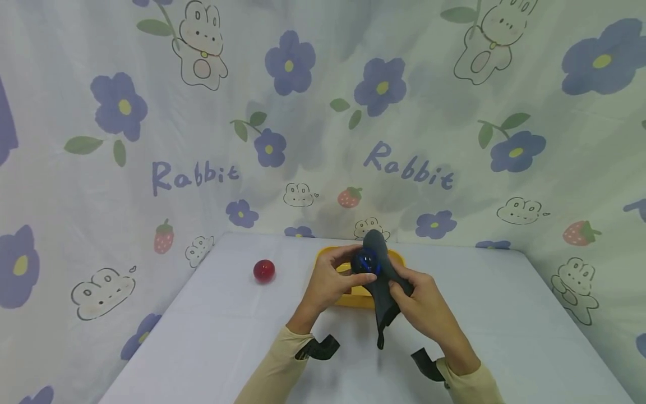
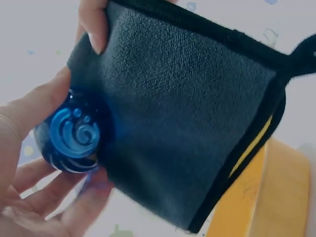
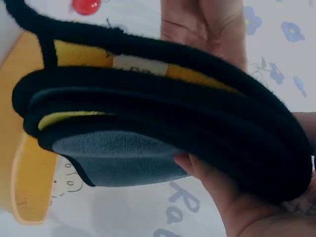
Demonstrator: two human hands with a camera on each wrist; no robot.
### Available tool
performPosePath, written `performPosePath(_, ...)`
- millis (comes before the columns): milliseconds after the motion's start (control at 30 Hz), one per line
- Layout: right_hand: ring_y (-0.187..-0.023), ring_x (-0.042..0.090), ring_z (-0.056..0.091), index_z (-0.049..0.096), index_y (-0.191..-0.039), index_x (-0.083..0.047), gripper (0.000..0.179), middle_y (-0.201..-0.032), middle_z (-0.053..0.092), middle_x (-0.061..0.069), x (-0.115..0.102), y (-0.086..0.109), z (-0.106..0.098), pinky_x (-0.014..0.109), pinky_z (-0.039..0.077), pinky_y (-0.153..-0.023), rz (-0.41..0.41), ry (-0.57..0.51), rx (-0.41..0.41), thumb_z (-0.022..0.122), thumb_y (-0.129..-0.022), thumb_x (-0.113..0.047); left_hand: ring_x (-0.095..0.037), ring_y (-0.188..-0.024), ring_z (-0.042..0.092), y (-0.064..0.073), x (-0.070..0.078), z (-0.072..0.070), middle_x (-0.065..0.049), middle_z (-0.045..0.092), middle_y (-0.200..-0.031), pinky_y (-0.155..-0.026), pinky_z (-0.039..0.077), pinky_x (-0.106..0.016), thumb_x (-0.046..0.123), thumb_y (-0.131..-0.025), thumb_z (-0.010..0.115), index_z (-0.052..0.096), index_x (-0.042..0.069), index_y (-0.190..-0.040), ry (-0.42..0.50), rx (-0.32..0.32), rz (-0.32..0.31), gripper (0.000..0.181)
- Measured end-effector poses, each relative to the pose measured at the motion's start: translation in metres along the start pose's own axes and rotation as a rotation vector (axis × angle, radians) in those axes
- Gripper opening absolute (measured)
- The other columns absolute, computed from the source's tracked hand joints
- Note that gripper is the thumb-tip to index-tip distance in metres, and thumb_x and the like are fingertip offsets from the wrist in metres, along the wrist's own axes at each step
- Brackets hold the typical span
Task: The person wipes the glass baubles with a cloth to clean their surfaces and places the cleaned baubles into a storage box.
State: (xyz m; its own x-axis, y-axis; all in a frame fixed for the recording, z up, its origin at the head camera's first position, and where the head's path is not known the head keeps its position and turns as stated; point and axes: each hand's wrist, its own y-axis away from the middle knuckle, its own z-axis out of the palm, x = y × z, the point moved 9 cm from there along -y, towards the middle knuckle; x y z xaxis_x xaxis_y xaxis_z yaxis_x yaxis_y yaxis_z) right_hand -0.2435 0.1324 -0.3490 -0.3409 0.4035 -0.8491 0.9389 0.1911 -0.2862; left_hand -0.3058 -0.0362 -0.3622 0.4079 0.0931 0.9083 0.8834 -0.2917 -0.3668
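Observation:
My left hand [image 1: 330,279] grips a glossy dark blue ball [image 1: 364,262] between thumb and fingers. In the left wrist view the ball [image 2: 76,132] shows a pale blue swirl pattern. A folded dark grey cloth [image 1: 382,286] with black edging and a hanging loop is held by my right hand [image 1: 423,302], thumb on the near side. The cloth [image 2: 182,108] lies against the ball's right side. From the right wrist, the folded cloth [image 3: 123,143] shows several layers and a yellow underside, and it hides the ball.
Behind and below the hands stands a yellow tray [image 1: 348,301], partly covered by them. A shiny red ball [image 1: 264,271] sits on the white table [image 1: 212,336] to the left. A patterned curtain [image 1: 323,129] closes off the back and sides.

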Motion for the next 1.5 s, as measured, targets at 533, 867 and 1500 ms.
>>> performPosePath(533,-0.065,0.006,0.049,0.053,-0.149,-0.003,0.053,-0.153,0.054,0.022,-0.025,0.005,0.004,0.020,0.048,-0.057,-0.259,0.134,0.066,0.053,-0.098,0.010,-0.016,-0.098,0.075,0.001,0.004,0.007,-0.007,0.081,-0.109,-0.081,0.065,-0.031,0.019,-0.076,0.093,0.080,0.013,-0.114,-0.030,-0.031,-0.002,0.041)
performPosePath(867,-0.095,0.023,0.064,0.054,-0.150,-0.007,0.053,-0.157,0.047,0.025,-0.015,-0.001,0.006,0.019,0.046,-0.058,-0.322,0.192,0.011,0.051,-0.100,0.008,-0.011,-0.096,0.074,0.005,0.005,0.015,-0.004,0.081,-0.104,-0.086,0.065,-0.031,0.023,-0.075,0.094,0.080,0.013,-0.111,-0.113,-0.080,0.029,0.040)
performPosePath(1500,-0.099,0.016,0.072,0.046,-0.153,0.000,0.049,-0.143,0.060,0.030,0.021,-0.012,0.002,0.023,0.059,-0.080,-0.140,0.011,-0.118,0.048,-0.104,0.000,-0.030,-0.113,0.074,0.008,0.008,0.018,-0.014,0.073,-0.128,-0.086,0.064,-0.028,0.019,-0.075,0.093,0.073,0.004,-0.127,-0.107,-0.115,0.020,0.058)
